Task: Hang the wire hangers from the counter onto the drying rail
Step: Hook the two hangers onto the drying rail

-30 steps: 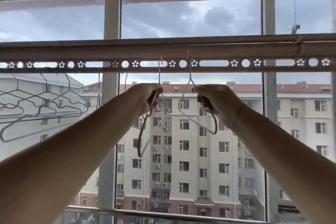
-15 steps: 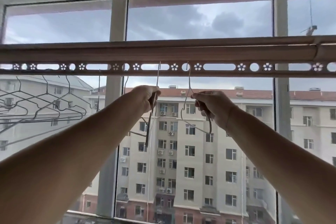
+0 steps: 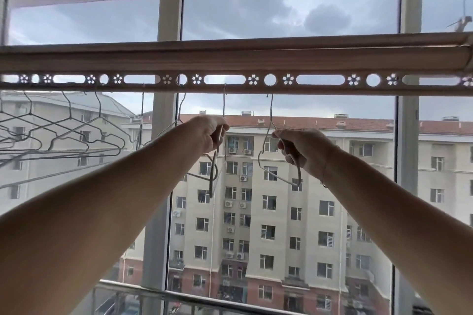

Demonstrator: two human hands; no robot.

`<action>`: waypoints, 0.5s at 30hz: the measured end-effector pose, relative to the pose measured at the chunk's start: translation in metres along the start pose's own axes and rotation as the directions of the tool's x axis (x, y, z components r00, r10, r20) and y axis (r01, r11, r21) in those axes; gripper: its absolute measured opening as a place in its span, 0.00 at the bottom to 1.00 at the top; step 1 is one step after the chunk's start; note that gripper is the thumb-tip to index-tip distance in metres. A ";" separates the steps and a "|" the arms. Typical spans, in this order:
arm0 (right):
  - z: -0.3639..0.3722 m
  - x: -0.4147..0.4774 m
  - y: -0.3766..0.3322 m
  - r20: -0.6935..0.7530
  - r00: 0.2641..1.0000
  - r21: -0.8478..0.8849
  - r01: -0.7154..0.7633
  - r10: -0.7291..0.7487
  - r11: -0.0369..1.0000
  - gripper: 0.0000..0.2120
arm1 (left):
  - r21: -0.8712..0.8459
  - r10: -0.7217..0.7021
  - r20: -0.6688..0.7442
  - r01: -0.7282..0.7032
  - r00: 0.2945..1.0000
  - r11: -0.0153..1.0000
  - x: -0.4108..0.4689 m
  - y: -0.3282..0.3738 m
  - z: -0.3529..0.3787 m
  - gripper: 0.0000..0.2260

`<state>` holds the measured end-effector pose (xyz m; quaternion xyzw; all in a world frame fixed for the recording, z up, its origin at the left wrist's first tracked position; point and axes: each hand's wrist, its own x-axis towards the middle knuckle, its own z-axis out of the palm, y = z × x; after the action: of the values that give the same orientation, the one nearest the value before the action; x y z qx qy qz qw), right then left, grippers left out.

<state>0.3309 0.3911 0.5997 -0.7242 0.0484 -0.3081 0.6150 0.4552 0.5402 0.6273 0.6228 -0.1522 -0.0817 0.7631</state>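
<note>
The pale drying rail [image 3: 230,64] runs across the view, with a perforated strip of slots and round holes below it. My left hand [image 3: 211,133] grips a wire hanger [image 3: 213,176] whose hook reaches up to a slot in the strip. My right hand [image 3: 303,147] grips a second wire hanger [image 3: 266,140], its hook caught at the round hole near the middle. Both hangers are seen nearly edge-on. Several more wire hangers [image 3: 64,135] hang from the strip at the left.
Behind the rail is a large window with white upright frames [image 3: 163,120]. A metal guard bar [image 3: 179,296] crosses low outside. Apartment blocks fill the background. The counter is out of view.
The view has tilted up, so the rail sits lower in the frame. Both hands stay closed on their hangers under the strip; the hooks now sit at the strip's openings.
</note>
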 end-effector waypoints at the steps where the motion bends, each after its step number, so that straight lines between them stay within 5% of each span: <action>1: 0.000 0.000 0.001 0.004 1.000 0.005 -0.007 0.007 1.000 0.08 | 0.000 0.000 0.002 0.000 1.000 1.000 0.000 0.000 -0.001 0.11; 15: 0.001 -0.019 0.017 -0.006 0.997 0.048 -0.071 0.071 0.996 0.12 | 0.046 0.110 0.069 -0.114 0.991 0.992 -0.027 -0.011 -0.039 0.10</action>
<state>0.3210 0.3965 0.5768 -0.7058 0.0690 -0.2898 0.6427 0.4439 0.5821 0.6061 0.6292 -0.2142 -0.0554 0.7451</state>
